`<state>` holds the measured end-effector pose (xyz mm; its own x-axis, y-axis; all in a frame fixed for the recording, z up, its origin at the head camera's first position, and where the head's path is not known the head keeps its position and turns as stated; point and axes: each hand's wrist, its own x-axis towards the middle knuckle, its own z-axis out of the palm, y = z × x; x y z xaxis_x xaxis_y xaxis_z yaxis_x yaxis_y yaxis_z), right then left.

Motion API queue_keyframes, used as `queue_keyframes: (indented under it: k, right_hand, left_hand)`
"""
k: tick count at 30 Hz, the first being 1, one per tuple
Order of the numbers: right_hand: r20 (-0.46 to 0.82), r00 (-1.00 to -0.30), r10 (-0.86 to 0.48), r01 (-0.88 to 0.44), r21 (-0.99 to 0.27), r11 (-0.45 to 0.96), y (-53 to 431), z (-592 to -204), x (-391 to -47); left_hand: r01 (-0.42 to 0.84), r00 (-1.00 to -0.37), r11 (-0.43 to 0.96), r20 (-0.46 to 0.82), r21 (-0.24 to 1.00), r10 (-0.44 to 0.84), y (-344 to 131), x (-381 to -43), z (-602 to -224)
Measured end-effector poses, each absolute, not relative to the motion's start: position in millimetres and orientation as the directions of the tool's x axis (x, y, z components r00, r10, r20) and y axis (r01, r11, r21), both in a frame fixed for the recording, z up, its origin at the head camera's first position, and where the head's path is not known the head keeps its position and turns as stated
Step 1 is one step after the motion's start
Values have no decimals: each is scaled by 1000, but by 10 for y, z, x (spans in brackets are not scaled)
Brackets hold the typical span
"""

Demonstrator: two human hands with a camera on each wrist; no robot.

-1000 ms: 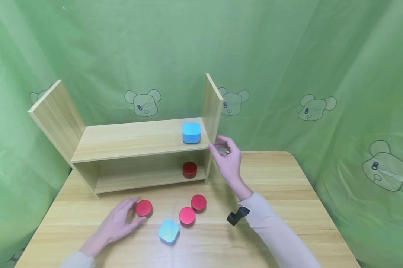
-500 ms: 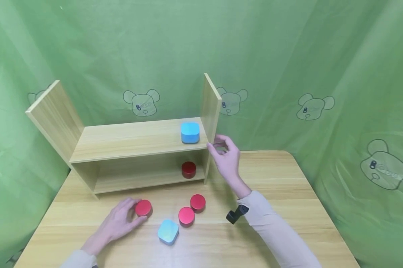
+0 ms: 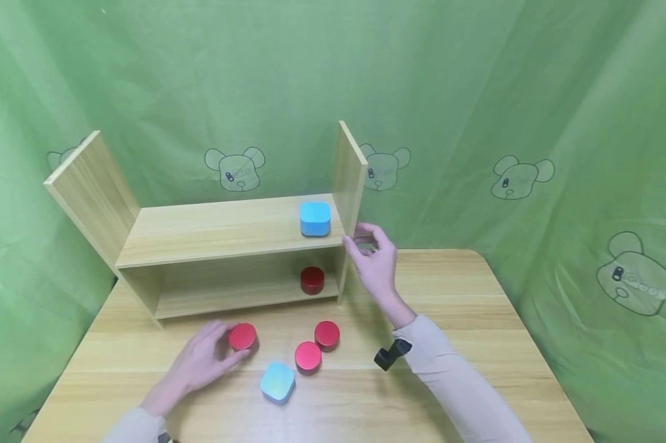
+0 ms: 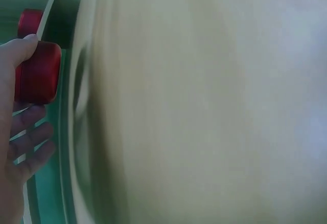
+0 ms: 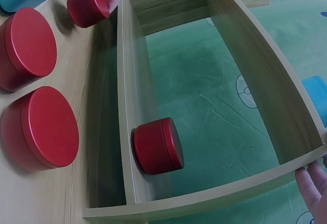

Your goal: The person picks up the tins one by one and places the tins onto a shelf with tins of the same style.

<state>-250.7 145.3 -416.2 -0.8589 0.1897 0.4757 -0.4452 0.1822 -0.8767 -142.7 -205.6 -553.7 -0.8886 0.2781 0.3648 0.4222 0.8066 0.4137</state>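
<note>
My left hand (image 3: 202,360) pinches a round red tin (image 3: 243,336) between thumb and fingers, in front of the wooden shelf (image 3: 222,237). In the left wrist view the thumb lies against the red tin (image 4: 41,76), and the other fingers spread below it. In the right wrist view the held tin (image 5: 87,7) is tilted above the tabletop. My right hand (image 3: 377,261) holds the front edge of the shelf's right side panel, its fingers (image 5: 310,185) against the outer face. Another red tin (image 3: 312,280) sits on the lower board, and a blue square tin (image 3: 315,219) on the upper board.
Two more red tins (image 3: 308,357) stand close together on the wooden table (image 3: 449,381), with a light blue square tin (image 3: 278,383) to their left. Tall side panels (image 3: 97,197) rise at both shelf ends. A green curtain (image 3: 432,80) hangs behind.
The left hand has moved the red tin slightly to the right and toward the shelf, and the tin is now lifted. The right hand stays at the side panel.
</note>
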Motion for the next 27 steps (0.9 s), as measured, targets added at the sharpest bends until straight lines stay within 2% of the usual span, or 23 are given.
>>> queue_keyframes:
  k: [9, 27]
  right_hand:
    - [483, -857, 180, -453, -872, 184, 1457, -4162, -2510]
    - [470, -865, 176, -442, -879, 177, 1457, -4136, -2497]
  left_hand:
    - [417, -881, 801, 410, 431, 238, -1876, -1466, -5473]
    - [342, -899, 801, 420, 491, 127, -1572, -1637, -5345]
